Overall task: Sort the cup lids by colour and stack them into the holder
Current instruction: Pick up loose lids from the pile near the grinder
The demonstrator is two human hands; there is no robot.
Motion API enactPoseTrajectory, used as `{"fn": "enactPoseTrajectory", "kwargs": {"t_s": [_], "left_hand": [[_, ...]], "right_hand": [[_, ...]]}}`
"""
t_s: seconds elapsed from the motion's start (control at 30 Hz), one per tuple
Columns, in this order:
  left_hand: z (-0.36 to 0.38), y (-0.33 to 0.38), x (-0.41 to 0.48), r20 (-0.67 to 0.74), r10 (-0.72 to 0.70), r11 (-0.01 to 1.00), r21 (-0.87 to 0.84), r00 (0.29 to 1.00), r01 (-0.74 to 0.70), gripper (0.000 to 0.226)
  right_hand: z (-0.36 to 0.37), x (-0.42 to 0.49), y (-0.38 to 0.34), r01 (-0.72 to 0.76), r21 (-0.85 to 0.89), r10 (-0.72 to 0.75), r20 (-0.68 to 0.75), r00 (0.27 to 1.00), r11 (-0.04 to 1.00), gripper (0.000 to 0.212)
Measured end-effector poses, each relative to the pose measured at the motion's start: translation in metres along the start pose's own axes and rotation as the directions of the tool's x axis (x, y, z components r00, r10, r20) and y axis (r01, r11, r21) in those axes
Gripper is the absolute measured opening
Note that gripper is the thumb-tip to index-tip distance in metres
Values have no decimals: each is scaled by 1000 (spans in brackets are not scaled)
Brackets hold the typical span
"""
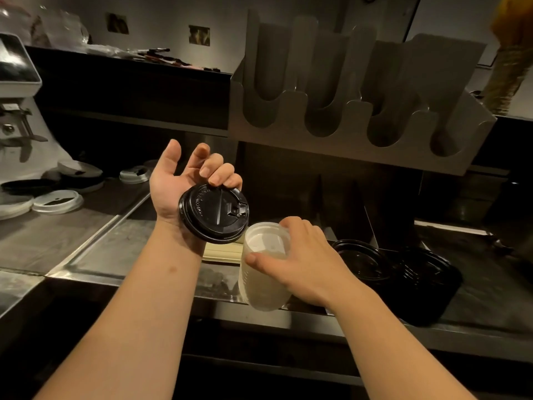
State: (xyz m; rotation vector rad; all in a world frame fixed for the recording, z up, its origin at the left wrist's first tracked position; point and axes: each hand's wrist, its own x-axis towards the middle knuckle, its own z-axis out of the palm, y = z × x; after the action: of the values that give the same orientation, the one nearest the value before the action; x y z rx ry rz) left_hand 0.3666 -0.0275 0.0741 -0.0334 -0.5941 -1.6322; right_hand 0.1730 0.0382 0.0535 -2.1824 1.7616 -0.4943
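Observation:
My left hand [184, 174] is turned palm up at the centre and holds a black cup lid [213, 213] by its rim with curled fingertips. Just right of it, my right hand [302, 261] grips a tall stack of white lids [264, 269], thumb on the near side and fingers round the far side. The grey metal lid holder [360, 111] with several U-shaped slots hangs on the wall above, and its slots look empty. Loose white lids [57, 201] and black lids [27, 186] lie on the counter at the far left.
A stack of black lids and black trays [403, 278] sits on the steel counter [115, 249] at the right. A white coffee grinder [17, 82] stands at the far left. A dark shelf [129, 82] with clutter runs along the back.

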Motion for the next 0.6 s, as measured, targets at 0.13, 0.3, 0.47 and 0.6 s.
{"fn": "enactPoseTrajectory", "kwargs": {"t_s": [0.13, 0.3, 0.47, 0.6], "left_hand": [[8, -5, -2, 77, -13, 999, -46, 997, 17, 50], [32, -16, -4, 129, -50, 990, -122, 990, 66, 48], [73, -49, -7, 5, -165, 972, -168, 986, 163, 52], [110, -99, -11, -302, -255, 965, -142, 919, 220, 54]], "right_hand": [[-1, 1, -2, 2, -52, -3, -34, 999, 999, 90], [-7, -12, 1, 73, -67, -80, -106, 991, 995, 116], [-19, -24, 18, 504, -56, -393, -700, 596, 862, 70], [-45, -34, 47, 617, -61, -381, -833, 402, 784, 26]]}}
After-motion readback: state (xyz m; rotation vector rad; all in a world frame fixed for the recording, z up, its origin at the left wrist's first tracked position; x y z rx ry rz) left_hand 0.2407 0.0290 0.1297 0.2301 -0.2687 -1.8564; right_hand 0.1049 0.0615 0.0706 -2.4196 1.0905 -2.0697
